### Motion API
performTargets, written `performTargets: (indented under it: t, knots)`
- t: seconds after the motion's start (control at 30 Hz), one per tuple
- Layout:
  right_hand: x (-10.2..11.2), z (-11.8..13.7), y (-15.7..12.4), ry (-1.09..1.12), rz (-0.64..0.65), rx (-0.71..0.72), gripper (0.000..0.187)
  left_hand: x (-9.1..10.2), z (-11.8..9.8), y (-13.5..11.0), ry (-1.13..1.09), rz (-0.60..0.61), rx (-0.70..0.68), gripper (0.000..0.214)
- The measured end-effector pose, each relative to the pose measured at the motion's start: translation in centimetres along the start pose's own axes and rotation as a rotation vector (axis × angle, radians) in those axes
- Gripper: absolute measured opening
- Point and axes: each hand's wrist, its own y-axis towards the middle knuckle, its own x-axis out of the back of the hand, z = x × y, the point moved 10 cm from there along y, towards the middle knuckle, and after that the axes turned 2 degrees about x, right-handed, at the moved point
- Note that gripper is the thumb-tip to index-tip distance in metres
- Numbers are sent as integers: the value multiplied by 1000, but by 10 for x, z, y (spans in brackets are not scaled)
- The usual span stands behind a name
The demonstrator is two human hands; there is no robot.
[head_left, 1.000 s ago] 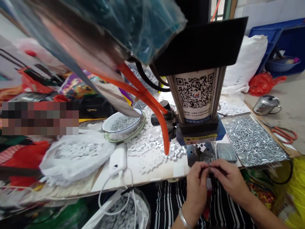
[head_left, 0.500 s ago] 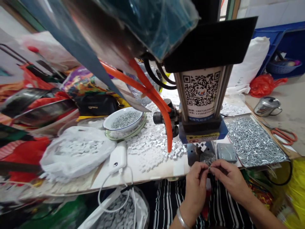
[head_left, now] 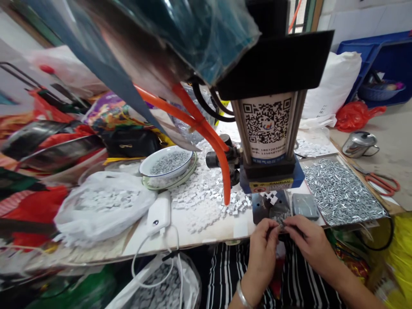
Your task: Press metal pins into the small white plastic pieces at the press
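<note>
My left hand [head_left: 263, 246] is at the table's front edge, its thumb and fingertips pinched together. My right hand [head_left: 308, 238] faces it from the right, also pinching, its fingertips a little apart from the left ones. Whatever lies in either pinch is too small to make out. Small metal pins [head_left: 280, 216] lie in a heap just behind the fingertips, on the base of a press [head_left: 268, 128]. Several white plastic pieces [head_left: 271, 197] sit on the base under the press head. A grey block [head_left: 305, 206] stands right of the base.
A tray of metal pins [head_left: 343, 189] is at the right, near orange-handled scissors [head_left: 384, 183] and a metal mug [head_left: 359, 144]. White pieces [head_left: 206, 189] cover the table at left, beside a bowl of pins [head_left: 167, 162], a power bank [head_left: 159, 213] and a plastic bag [head_left: 106, 206]. Orange hoses [head_left: 222, 167] hang before the press.
The fingertips of my two hands have moved slightly apart, the left going a little to the left. The view has shifted slightly, so the press appears further left.
</note>
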Motion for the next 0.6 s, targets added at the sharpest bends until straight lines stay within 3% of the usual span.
performTargets:
  t: [0.17, 0.6]
  knots:
    - [4, -22, 2, 237, -32, -296, 28, -15, 4, -2, -231, 85, 90, 19]
    - [6, -9, 10, 199, -29, -209, 26, -19, 12, -7, -437, 105, 169, 26]
